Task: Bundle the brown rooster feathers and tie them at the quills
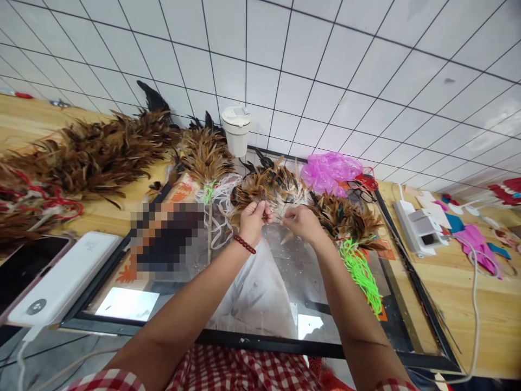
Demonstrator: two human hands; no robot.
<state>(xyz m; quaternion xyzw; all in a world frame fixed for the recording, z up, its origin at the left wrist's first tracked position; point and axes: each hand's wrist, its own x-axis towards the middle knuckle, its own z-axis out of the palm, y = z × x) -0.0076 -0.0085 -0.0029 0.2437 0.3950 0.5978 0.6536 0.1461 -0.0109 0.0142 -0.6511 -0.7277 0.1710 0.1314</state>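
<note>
At left, a long spread of feathers [101, 152]; mid-frame, the left hand [252, 221] pinches, fingertips together, just below the central brown feathers [260, 187]; close by, the right hand [304, 221] pinches too, anything between either's fingertips too fine to tell; a light, steady pinch should serve best here; lower right, green cords [360, 271]

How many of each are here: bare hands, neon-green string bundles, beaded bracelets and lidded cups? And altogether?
Bare hands: 2 (left hand, right hand)
Neon-green string bundle: 1
Beaded bracelet: 1
Lidded cup: 1
Total: 5
</note>
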